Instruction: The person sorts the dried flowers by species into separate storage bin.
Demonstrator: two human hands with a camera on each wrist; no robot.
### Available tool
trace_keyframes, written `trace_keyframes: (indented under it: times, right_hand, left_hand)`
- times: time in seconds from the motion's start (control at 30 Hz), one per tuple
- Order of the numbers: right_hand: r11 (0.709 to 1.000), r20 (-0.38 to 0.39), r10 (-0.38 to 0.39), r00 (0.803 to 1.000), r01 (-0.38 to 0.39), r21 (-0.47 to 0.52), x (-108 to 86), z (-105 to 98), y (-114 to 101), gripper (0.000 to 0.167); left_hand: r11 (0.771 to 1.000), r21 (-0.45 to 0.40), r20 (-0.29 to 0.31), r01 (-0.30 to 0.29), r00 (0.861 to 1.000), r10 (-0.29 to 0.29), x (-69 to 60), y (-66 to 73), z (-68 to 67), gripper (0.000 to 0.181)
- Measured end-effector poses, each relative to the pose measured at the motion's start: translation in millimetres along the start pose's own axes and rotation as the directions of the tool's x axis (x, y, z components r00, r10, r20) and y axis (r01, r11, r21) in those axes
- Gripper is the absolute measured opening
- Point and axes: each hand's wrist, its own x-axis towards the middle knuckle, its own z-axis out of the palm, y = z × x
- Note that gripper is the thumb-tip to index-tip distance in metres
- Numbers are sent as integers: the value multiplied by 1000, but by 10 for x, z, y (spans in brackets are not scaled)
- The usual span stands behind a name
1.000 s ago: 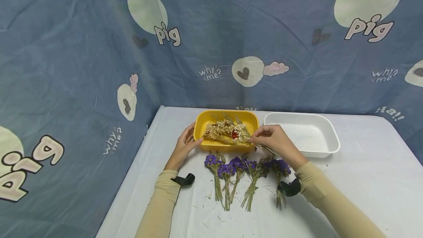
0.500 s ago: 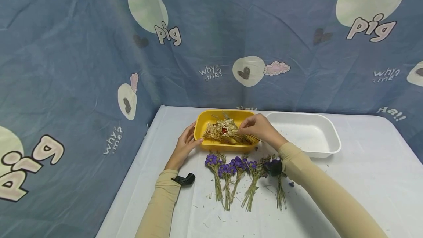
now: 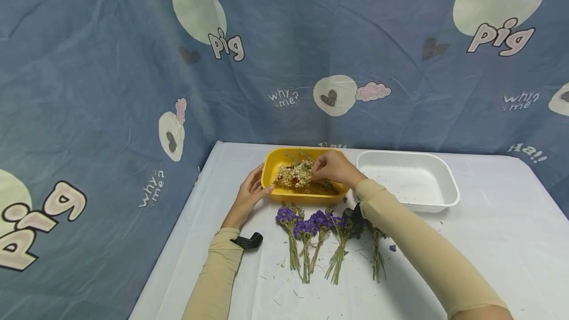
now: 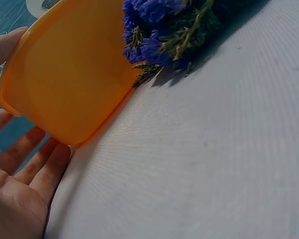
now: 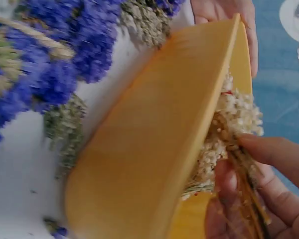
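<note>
My right hand (image 3: 334,168) reaches over the yellow tray (image 3: 291,198) and pinches the stems of a bunch of small cream dried flowers (image 5: 239,112) with a red spot. In the right wrist view thumb and fingertips press on those stems, inside the tray's rim. Other pale dried flowers and stems lie in the tray beneath. At the tray's left end is my left hand (image 3: 246,201). Its fairly straight, spread fingers (image 4: 52,167) touch the outer wall, and the thumb lies against the rim.
Several bunches of purple dried flowers (image 3: 305,228) lie in a row in front of the yellow tray, stems toward me. To its right stands a white tray (image 3: 413,177). Plant bits litter the white table (image 3: 275,290). A blue printed cloth (image 3: 266,38) hangs behind.
My right hand has carried the cream flower bunch leftward, from the yellow tray's right front corner to further inside it. The left hand has stayed at the tray's left end.
</note>
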Motion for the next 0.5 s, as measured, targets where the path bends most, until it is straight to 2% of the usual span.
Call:
trace_keyframes:
  times: [0.13,0.3,0.5]
  right_hand:
    - [996,31,11,999,-8,-93,79,0,-56,6]
    - [982,76,45,996,-30,-186,169,46,-81,12]
    - [978,117,50,992,-25,-205,234,104,-101,11]
  left_hand:
    - [1000,0,2,-5,1000,5,1,1,-3,77]
    - [1000,4,1,-4,1000,4,-2,8,0,76]
    - [1000,2,-1,1,1000,-1,-3,4,0,77]
